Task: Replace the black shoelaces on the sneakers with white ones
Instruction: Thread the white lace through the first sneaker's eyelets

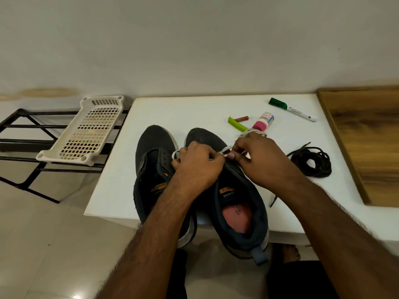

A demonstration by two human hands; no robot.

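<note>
Both my forearms reach in from 6 o'clock and meet over the right sneaker [238, 203], which stands beside the left sneaker [151, 169] on the white table [121, 169], heels hanging past the near edge. My left hand [197, 167] curls knuckles-up over the eyelets, pinching the white lace [224, 150], a loop of which shows at its 9 o'clock. My right hand [262, 156] curls opposite, thumb and fingers pinching the same lace; just where each grip lands is hidden behind the knuckles. More white lace lies bunched at 12 o'clock of my right hand, partly covered by it. The black laces [313, 161] lie coiled at 3 o'clock, apart from the shoes, one end trailing toward the table edge. At 1 o'clock sit a green clip [236, 124], a small battery [241, 119], a pink-capped bottle [263, 121] and a green marker [291, 108]. A white basket [86, 130] rests on a black rack [21, 126] at 9 o'clock
</note>
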